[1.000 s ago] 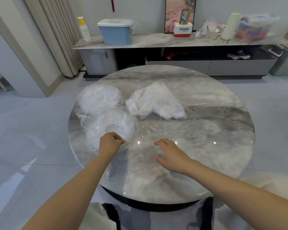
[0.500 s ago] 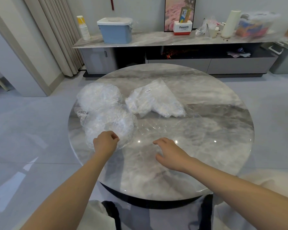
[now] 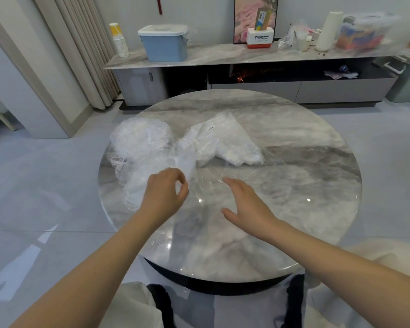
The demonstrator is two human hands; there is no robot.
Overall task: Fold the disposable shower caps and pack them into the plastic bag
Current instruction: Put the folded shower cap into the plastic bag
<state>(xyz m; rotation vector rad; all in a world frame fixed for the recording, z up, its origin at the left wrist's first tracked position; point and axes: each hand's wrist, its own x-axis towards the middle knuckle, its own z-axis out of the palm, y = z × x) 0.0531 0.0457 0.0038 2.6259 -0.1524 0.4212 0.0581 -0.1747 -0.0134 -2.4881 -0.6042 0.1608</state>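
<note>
Clear crinkled shower caps lie heaped on the left of the round marble table. My left hand pinches the edge of one cap and holds it lifted off the table. A plastic bag with folded white caps inside lies at the table's middle, a small label on it. A thin clear sheet is spread flat in front of the bag. My right hand rests with straight fingers on this sheet's near edge.
Behind the table runs a low marble-topped cabinet with a blue lidded box, a stack of paper cups, a white roll and a clear bin. Curtains hang at the left. Grey tiled floor surrounds the table.
My left hand has moved right and up, lifting a cap's edge off the pile. My right hand has stretched its fingers forward on the clear sheet.
</note>
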